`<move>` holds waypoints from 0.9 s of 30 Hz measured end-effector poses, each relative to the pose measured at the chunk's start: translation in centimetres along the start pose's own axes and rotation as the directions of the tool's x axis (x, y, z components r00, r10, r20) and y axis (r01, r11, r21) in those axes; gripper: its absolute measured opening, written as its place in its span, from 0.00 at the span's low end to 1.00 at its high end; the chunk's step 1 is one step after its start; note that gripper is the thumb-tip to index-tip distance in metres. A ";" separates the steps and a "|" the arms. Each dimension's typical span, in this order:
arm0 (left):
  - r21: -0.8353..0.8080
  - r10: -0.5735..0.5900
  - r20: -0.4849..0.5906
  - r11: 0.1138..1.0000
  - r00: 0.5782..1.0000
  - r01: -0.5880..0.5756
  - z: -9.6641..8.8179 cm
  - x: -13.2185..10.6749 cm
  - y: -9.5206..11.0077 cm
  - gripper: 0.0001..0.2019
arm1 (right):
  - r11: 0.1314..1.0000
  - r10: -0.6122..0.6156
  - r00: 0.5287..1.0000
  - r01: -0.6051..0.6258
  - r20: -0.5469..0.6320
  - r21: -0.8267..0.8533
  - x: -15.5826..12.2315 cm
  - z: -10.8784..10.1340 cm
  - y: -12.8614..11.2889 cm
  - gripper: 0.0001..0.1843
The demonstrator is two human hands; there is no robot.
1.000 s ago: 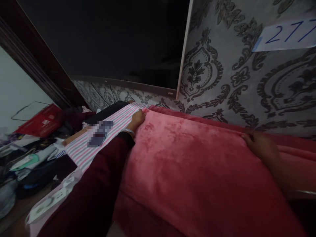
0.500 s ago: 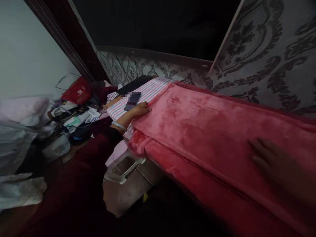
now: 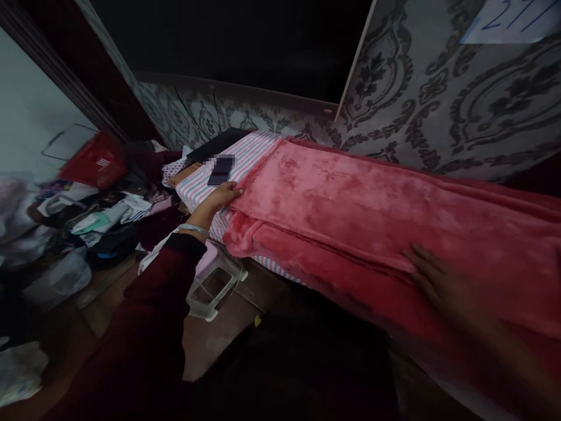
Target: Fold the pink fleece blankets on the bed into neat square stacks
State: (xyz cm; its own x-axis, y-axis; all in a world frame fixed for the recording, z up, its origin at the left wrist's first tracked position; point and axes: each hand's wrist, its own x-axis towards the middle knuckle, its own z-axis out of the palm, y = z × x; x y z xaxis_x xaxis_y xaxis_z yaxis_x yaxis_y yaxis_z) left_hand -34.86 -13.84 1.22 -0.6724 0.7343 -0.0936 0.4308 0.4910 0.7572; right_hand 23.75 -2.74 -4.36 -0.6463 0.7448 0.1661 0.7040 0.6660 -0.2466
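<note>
While the left hand [image 3: 221, 196] sits at the red blanket [image 3: 350, 199] edge, can't tell if pinching, blurry right hand [image 3: 432, 278] lies fingers spread, gripping nothing; phone [image 3: 222, 171] partly pixelated.

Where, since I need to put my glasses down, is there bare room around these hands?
The pink blanket has a bare stretch between the left hand and right hand. The striped cloth has a bare strip bordered by the phone, black flat object and blanket. Crowded: the heap of clothes by the red basket.

Both hands [image 3: 432, 272] palm-down, arms [image 3: 158, 292] outstretched
</note>
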 end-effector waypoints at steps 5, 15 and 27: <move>0.032 0.031 -0.070 0.999 0.997 -0.028 0.6 0.0 0.1 0.04 | 0.998 0.062 0.994 -0.065 -0.092 -0.028 0.2 -0.1 -0.6 0.29; -0.112 0.079 -0.126 0.989 0.989 -0.094 1.3 -1.1 -1.1 0.10 | 0.999 0.048 0.984 -0.048 -0.172 0.004 -0.6 0.4 -1.0 0.24; -0.497 0.172 -0.039 0.851 0.984 -0.169 0.2 -2.9 -2.4 0.26 | 0.962 -0.183 0.953 0.224 -0.242 0.154 23.0 1.9 -8.8 0.19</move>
State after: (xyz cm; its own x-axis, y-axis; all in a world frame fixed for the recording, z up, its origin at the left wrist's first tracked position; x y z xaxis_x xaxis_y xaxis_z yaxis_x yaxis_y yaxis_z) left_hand -33.78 -17.07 -0.43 -0.6112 0.7889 0.0640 0.1810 0.0606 0.9816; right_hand 2.12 8.47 -0.18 -0.6732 0.5982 0.4347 0.4875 0.8011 -0.3474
